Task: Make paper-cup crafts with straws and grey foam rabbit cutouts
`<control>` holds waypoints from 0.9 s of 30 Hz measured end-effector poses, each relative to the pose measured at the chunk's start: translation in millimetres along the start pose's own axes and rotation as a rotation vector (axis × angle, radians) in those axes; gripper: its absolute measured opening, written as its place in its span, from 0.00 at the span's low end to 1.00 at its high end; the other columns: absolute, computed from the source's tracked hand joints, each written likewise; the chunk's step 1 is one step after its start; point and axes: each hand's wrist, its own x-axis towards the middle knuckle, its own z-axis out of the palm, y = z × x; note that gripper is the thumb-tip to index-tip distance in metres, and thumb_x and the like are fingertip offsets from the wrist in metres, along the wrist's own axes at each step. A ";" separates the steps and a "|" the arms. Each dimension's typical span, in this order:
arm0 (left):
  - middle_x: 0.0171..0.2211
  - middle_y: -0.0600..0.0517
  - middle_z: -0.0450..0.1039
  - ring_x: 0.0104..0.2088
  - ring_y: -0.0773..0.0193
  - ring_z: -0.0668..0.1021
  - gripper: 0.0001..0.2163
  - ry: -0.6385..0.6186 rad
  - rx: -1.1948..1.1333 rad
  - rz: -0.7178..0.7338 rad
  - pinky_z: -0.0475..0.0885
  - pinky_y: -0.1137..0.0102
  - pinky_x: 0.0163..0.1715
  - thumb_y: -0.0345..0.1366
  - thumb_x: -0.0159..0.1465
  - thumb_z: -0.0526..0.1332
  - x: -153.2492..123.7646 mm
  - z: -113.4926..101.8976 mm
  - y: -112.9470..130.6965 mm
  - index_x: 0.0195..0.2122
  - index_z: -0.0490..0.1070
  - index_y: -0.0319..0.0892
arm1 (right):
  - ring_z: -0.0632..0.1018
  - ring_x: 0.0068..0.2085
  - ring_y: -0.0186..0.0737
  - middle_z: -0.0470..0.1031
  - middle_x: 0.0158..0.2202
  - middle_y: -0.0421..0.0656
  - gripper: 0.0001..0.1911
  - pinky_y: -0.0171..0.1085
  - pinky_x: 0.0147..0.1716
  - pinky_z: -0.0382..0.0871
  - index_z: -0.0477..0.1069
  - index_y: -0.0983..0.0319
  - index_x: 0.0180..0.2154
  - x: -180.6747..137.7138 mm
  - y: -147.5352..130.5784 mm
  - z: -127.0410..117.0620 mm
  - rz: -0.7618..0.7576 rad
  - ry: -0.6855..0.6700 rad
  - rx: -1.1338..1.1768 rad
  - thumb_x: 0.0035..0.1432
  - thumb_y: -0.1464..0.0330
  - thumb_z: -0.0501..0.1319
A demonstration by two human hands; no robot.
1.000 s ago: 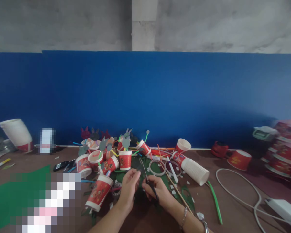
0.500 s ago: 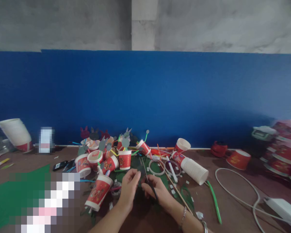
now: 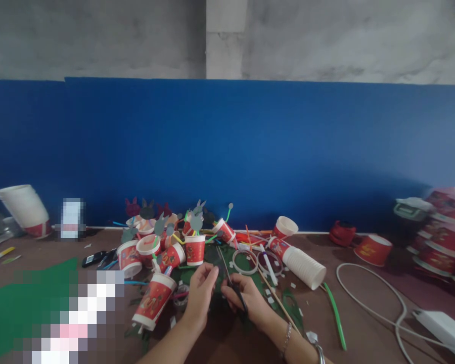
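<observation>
In the head view my right hand [image 3: 244, 297] is closed around the black handles of a pair of scissors [image 3: 226, 268]. Their narrow blades point up and away, slightly apart. Just left of the blades, my left hand [image 3: 201, 293] pinches a small dark piece of paper [image 3: 219, 259] between thumb and fingers; its outline is hard to make out. Left of that hand lie a tape roll [image 3: 181, 296] and a tipped red paper cup [image 3: 154, 301]. Beyond the hands, several red cups [image 3: 195, 250] carry grey rabbit-shaped cutouts [image 3: 196, 221] on coloured stems.
A stack of white-and-red cups [image 3: 305, 266] lies right of my hands, near clear rings [image 3: 245, 262], a marker [image 3: 269, 264] and a thin wooden stick [image 3: 278, 298]. A white cable [image 3: 379, 273] runs to a power strip [image 3: 447, 328]. Green sheet material [image 3: 30, 293] covers the left side.
The scissors' blade tips have shifted slightly left, toward the dark piece. Both hands stay in nearly the same place, and the cups around them have not moved.
</observation>
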 end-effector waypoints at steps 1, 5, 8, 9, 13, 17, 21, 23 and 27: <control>0.17 0.62 0.55 0.19 0.73 0.57 0.17 0.002 -0.001 0.004 0.52 0.78 0.18 0.49 0.51 0.64 0.7 -0.4 -0.7 0.24 0.62 0.41 | 0.62 0.15 0.26 0.62 0.13 0.32 0.22 0.28 0.15 0.55 0.66 0.64 0.27 -0.2 -0.1 0.0 0.006 0.001 -0.003 0.45 0.50 0.63; 0.16 0.62 0.56 0.18 0.74 0.58 0.17 0.014 -0.002 0.032 0.52 0.78 0.18 0.49 0.52 0.64 2.1 -1.9 -3.4 0.24 0.62 0.41 | 0.62 0.16 0.26 0.62 0.14 0.33 0.22 0.27 0.15 0.55 0.67 0.64 0.27 0.3 1.7 -0.5 0.007 -0.004 -0.007 0.45 0.52 0.64; 0.15 0.62 0.56 0.18 0.74 0.59 0.17 0.022 -0.015 0.044 0.53 0.78 0.18 0.49 0.52 0.64 1.8 -1.8 -3.5 0.23 0.63 0.41 | 0.63 0.16 0.26 0.63 0.14 0.33 0.21 0.27 0.15 0.56 0.67 0.65 0.27 0.3 2.5 -1.2 0.007 -0.014 -0.008 0.46 0.52 0.64; 0.15 0.62 0.56 0.17 0.74 0.59 0.17 0.021 -0.022 0.040 0.53 0.78 0.18 0.49 0.52 0.64 1.4 -1.5 -3.2 0.24 0.63 0.41 | 0.63 0.16 0.27 0.63 0.14 0.33 0.21 0.27 0.15 0.56 0.67 0.65 0.27 0.0 2.4 -1.3 0.010 -0.014 -0.009 0.46 0.52 0.64; 0.16 0.59 0.62 0.17 0.75 0.60 0.17 -0.004 -0.027 0.008 0.52 0.79 0.17 0.49 0.52 0.64 0.0 -0.4 -1.8 0.25 0.64 0.40 | 0.64 0.16 0.27 0.64 0.15 0.34 0.22 0.28 0.16 0.57 0.68 0.65 0.28 -1.9 1.6 -1.4 0.013 -0.023 0.014 0.45 0.52 0.64; 0.16 0.59 0.63 0.16 0.76 0.60 0.16 -0.026 -0.014 0.003 0.52 0.79 0.16 0.48 0.52 0.64 -0.5 -0.3 -1.5 0.24 0.64 0.40 | 0.66 0.17 0.28 0.66 0.16 0.34 0.22 0.28 0.17 0.59 0.67 0.65 0.30 -1.9 3.3 -1.3 0.002 -0.031 0.047 0.46 0.52 0.64; 0.17 0.59 0.64 0.16 0.75 0.60 0.15 -0.024 0.000 0.020 0.52 0.79 0.16 0.47 0.52 0.64 1.2 -1.0 -1.4 0.24 0.64 0.40 | 0.65 0.17 0.28 0.65 0.15 0.34 0.23 0.28 0.17 0.58 0.68 0.65 0.30 -0.2 5.5 -2.4 0.006 -0.025 0.029 0.46 0.51 0.64; 0.17 0.58 0.66 0.16 0.75 0.60 0.15 -0.017 0.011 0.028 0.53 0.79 0.16 0.47 0.53 0.64 2.1 -1.3 -1.5 0.25 0.65 0.40 | 0.64 0.16 0.28 0.65 0.15 0.34 0.23 0.28 0.17 0.57 0.68 0.66 0.29 0.2 5.0 -3.1 0.003 -0.025 0.017 0.46 0.51 0.63; 0.18 0.58 0.66 0.17 0.74 0.62 0.15 0.004 0.016 0.030 0.55 0.79 0.17 0.47 0.52 0.64 2.4 -1.5 -1.9 0.26 0.66 0.40 | 0.63 0.16 0.27 0.64 0.14 0.34 0.24 0.28 0.16 0.55 0.68 0.66 0.27 -0.4 1.6 -3.8 0.003 -0.028 -0.001 0.45 0.50 0.64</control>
